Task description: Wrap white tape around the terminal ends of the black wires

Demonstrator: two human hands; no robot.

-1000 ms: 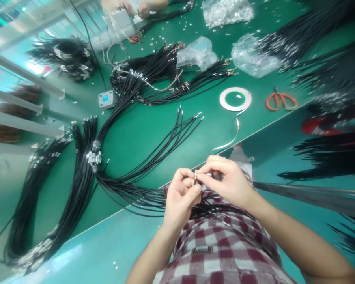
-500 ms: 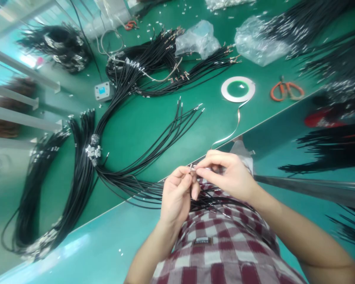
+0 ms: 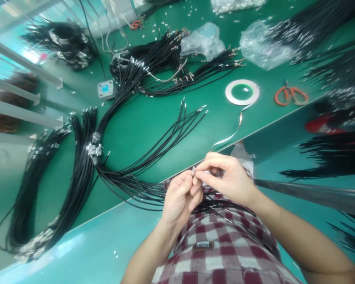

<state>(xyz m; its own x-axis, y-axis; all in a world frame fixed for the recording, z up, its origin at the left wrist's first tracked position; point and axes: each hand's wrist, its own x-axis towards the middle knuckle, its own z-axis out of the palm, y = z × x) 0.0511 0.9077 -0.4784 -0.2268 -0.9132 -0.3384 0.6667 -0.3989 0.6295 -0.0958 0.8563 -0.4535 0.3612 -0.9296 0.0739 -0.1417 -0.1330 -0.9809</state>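
Note:
My left hand (image 3: 181, 200) and my right hand (image 3: 226, 179) meet over my lap, and the fingertips of both pinch a small metal terminal (image 3: 193, 170) on a black wire end. Black wires (image 3: 142, 192) fan from the table edge toward my hands and across my checked shirt (image 3: 213, 252). A thin metallic tape (image 3: 236, 128) runs from a white tape roll (image 3: 241, 92) down toward my right hand, without touching it. The terminal is mostly hidden by my fingers.
Several bundles of black crimped wires (image 3: 79, 185) cover the green work mat (image 3: 142, 126). Orange-handled scissors (image 3: 291, 96), plastic bags of terminals (image 3: 263, 45), and a small grey device (image 3: 105, 89) lie beyond. A co-worker's area and more wires lie farther out.
My hands have drawn slightly closer around the terminal, and my left fingers have curled in. The table scene has shifted slightly right in the view.

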